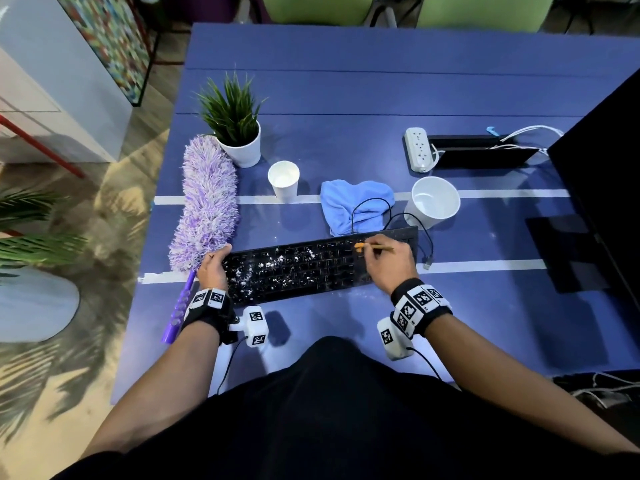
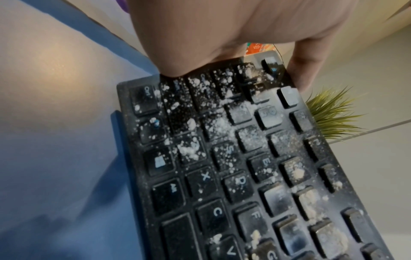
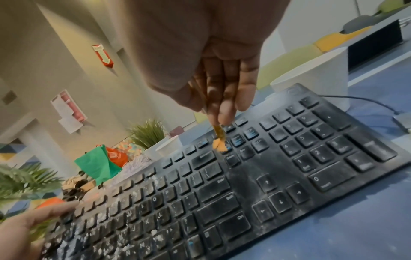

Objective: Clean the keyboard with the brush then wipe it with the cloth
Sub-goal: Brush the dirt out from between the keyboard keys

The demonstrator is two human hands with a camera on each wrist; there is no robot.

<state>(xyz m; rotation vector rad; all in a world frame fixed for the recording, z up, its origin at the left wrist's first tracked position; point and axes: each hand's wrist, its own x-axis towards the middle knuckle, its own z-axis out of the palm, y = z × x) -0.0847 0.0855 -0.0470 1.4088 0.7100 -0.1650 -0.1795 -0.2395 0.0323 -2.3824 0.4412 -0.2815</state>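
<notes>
A black keyboard (image 1: 322, 265) lies on the blue table, its left half speckled with white powder (image 2: 213, 123). My left hand (image 1: 214, 268) grips the keyboard's left end, thumb and fingers curled round the edge (image 2: 298, 70). My right hand (image 1: 388, 261) pinches a thin wooden brush (image 1: 375, 247) whose orange bristles (image 3: 219, 146) touch the keys near the upper right of the main block. The right part of the keyboard (image 3: 311, 158) looks dusty but free of clumps. A crumpled blue cloth (image 1: 356, 206) lies just behind the keyboard, under its cable.
A purple fluffy duster (image 1: 207, 202) lies at the left beside a potted plant (image 1: 239, 133). A paper cup (image 1: 284, 180) and a white bowl-like pot (image 1: 433, 202) stand behind. A power strip (image 1: 419, 148) and a dark monitor (image 1: 602, 185) are at the right.
</notes>
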